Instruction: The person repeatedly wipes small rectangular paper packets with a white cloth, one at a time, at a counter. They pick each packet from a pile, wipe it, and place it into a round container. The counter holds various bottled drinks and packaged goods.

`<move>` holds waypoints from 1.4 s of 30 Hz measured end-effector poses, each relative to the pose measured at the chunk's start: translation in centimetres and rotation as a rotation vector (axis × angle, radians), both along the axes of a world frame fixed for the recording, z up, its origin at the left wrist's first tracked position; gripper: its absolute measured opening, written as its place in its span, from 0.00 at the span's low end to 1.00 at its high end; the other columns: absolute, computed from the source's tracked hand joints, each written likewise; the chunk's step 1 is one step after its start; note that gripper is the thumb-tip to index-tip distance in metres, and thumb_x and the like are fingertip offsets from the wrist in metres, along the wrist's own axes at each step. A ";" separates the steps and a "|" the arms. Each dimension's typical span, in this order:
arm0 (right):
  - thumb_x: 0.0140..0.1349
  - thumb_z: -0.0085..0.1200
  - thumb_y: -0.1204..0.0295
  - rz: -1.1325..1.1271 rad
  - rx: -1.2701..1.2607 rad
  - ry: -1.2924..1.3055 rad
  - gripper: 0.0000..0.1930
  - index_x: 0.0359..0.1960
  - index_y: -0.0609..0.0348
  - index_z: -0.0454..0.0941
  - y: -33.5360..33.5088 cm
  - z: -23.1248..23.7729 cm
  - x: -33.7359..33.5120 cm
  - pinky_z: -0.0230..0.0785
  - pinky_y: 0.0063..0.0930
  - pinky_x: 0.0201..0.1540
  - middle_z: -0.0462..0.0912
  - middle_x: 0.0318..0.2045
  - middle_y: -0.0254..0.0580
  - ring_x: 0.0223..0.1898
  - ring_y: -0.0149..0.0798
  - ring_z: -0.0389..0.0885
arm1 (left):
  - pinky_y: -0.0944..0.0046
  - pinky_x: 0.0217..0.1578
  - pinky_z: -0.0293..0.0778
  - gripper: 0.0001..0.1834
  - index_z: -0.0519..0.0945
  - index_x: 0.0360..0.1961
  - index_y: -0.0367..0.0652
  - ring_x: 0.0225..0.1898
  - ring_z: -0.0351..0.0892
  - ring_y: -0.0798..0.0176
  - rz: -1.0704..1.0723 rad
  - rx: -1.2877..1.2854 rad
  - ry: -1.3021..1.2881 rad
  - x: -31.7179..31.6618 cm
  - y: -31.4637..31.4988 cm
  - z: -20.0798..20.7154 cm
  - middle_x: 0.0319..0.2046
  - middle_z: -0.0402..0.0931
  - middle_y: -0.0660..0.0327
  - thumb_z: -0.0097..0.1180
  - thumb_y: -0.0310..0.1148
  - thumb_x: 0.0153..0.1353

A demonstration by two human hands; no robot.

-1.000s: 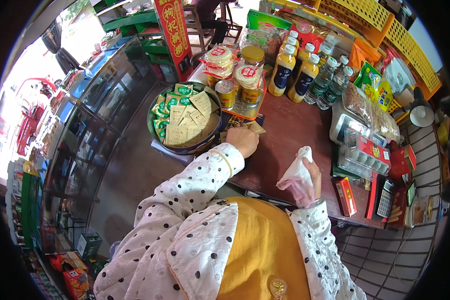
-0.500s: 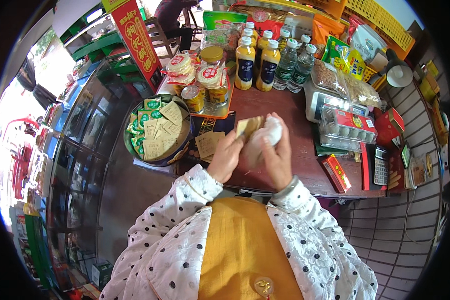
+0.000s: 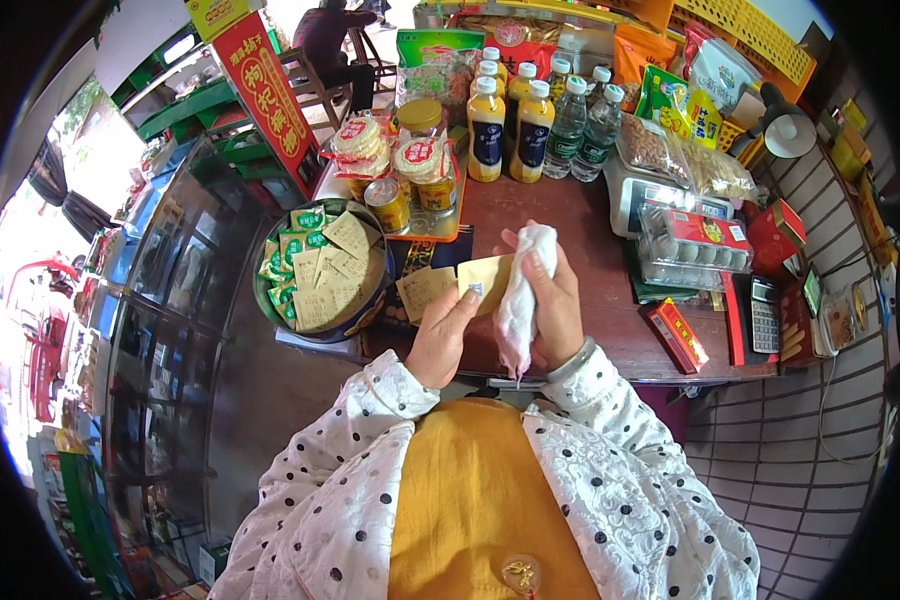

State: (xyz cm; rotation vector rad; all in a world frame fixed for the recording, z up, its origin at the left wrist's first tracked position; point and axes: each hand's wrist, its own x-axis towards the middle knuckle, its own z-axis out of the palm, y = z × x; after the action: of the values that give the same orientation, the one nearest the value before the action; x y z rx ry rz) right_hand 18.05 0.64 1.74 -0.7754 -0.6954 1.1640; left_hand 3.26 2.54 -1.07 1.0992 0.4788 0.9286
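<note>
My left hand (image 3: 440, 345) pinches the edge of a small square tan paper packet (image 3: 486, 272). Gripped in my right hand (image 3: 563, 318) is a crumpled white cloth (image 3: 519, 305), hanging lengthwise just right of the packet. The packet's right edge meets the cloth or passes behind it; I cannot tell which. More tan packets (image 3: 420, 293) lie on the table left of my left hand. Beyond them stands a round tin (image 3: 368, 308) filled with tan packets (image 3: 334, 272) and green-and-white sachets (image 3: 282, 256).
Drink bottles (image 3: 487, 130) stand at the table's back. An orange tray (image 3: 440, 228) with cans and packed rounds is beside the tin. At right are a scale (image 3: 625, 205), an egg carton (image 3: 695, 245), a red box (image 3: 678, 338) and a calculator (image 3: 765, 318). A person (image 3: 330, 45) sits beyond.
The cloth has gone from bunched over the packet to hanging lengthwise beside it. The packet now faces up flat, more of it showing. My left hand has shifted slightly down and toward me.
</note>
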 end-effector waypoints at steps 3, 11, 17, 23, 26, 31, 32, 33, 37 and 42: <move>0.70 0.44 0.72 -0.095 -0.046 0.072 0.20 0.62 0.58 0.61 -0.4 0.3 0.6 0.73 0.30 0.47 0.73 0.55 0.44 0.54 0.35 0.72 | 0.60 0.59 0.64 0.21 0.65 0.61 0.37 0.59 0.68 0.63 0.084 -0.097 -0.058 -0.7 0.3 0.2 0.58 0.68 0.57 0.40 0.36 0.72; 0.68 0.47 0.73 0.043 -0.128 0.037 0.17 0.57 0.60 0.66 -0.2 -0.8 -1.0 0.77 0.32 0.42 0.80 0.42 0.48 0.39 0.37 0.81 | 0.67 0.60 0.58 0.27 0.59 0.67 0.33 0.61 0.63 0.66 -0.088 0.306 0.248 -1.6 -0.1 1.6 0.60 0.65 0.57 0.40 0.38 0.72; 0.63 0.52 0.80 -0.035 -0.092 0.103 0.19 0.56 0.63 0.68 -0.5 -0.8 -2.8 0.75 0.25 0.39 0.79 0.38 0.38 0.36 0.30 0.79 | 0.71 0.53 0.68 0.22 0.69 0.57 0.32 0.50 0.74 0.70 0.020 -0.151 0.007 -2.0 0.2 0.6 0.50 0.75 0.62 0.51 0.36 0.68; 0.65 0.50 0.77 0.024 0.040 0.095 0.22 0.61 0.60 0.63 -0.6 -1.2 -4.1 0.74 0.29 0.47 0.78 0.47 0.43 0.45 0.36 0.79 | 0.66 0.53 0.69 0.35 0.62 0.62 0.33 0.54 0.71 0.67 0.097 0.198 0.223 -2.3 0.1 2.4 0.55 0.69 0.58 0.64 0.34 0.58; 0.67 0.48 0.76 0.064 0.118 0.086 0.24 0.64 0.59 0.61 -0.7 -1.6 -4.7 0.72 0.32 0.53 0.72 0.57 0.47 0.53 0.38 0.75 | 0.65 0.54 0.68 0.42 0.56 0.65 0.34 0.55 0.69 0.67 0.114 0.153 0.222 -2.2 -0.2 2.5 0.55 0.68 0.58 0.67 0.33 0.55; 0.66 0.49 0.78 -0.078 0.032 0.063 0.25 0.64 0.58 0.61 -0.6 -0.9 -4.4 0.73 0.27 0.48 0.71 0.59 0.47 0.48 0.33 0.75 | 0.64 0.53 0.70 0.37 0.59 0.63 0.35 0.52 0.72 0.66 0.234 0.030 0.128 -2.7 0.4 1.1 0.51 0.71 0.58 0.64 0.24 0.54; 0.64 0.48 0.81 -0.113 0.000 0.054 0.26 0.64 0.57 0.60 -0.6 -0.5 -4.1 0.71 0.23 0.45 0.71 0.59 0.46 0.42 0.28 0.74 | 0.62 0.53 0.70 0.32 0.60 0.62 0.35 0.51 0.73 0.65 0.239 0.008 0.100 -3.1 0.6 1.2 0.49 0.72 0.57 0.57 0.18 0.55; 0.64 0.47 0.82 -0.161 -0.001 0.027 0.26 0.64 0.57 0.60 -0.8 0.1 -4.0 0.71 0.22 0.44 0.70 0.59 0.45 0.42 0.26 0.73 | 0.62 0.53 0.71 0.32 0.60 0.62 0.36 0.51 0.73 0.64 0.250 -0.042 0.067 -3.5 0.7 1.3 0.50 0.71 0.56 0.54 0.17 0.56; 0.61 0.48 0.84 -0.215 0.108 -0.252 0.28 0.64 0.57 0.61 -1.5 1.3 -4.2 0.70 0.20 0.44 0.69 0.60 0.43 0.41 0.26 0.73 | 0.64 0.54 0.68 0.31 0.58 0.63 0.38 0.53 0.71 0.65 0.318 -0.099 -0.026 -3.5 0.5 0.5 0.54 0.67 0.56 0.46 0.13 0.58; 0.56 0.59 0.75 -0.322 0.319 -1.349 0.31 0.63 0.60 0.63 -1.5 0.9 -5.8 0.55 0.39 0.65 0.60 0.65 0.55 0.67 0.55 0.58 | 0.65 0.54 0.67 0.25 0.68 0.59 0.37 0.53 0.71 0.65 0.127 -0.045 -0.032 -2.7 -0.6 2.2 0.50 0.73 0.58 0.37 0.14 0.59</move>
State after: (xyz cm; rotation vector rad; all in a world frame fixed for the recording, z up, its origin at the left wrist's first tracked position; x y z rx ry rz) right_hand 12.24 -0.85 2.67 -1.3022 -1.7188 0.0737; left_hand 0.59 1.92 1.18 1.0202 0.5456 1.0405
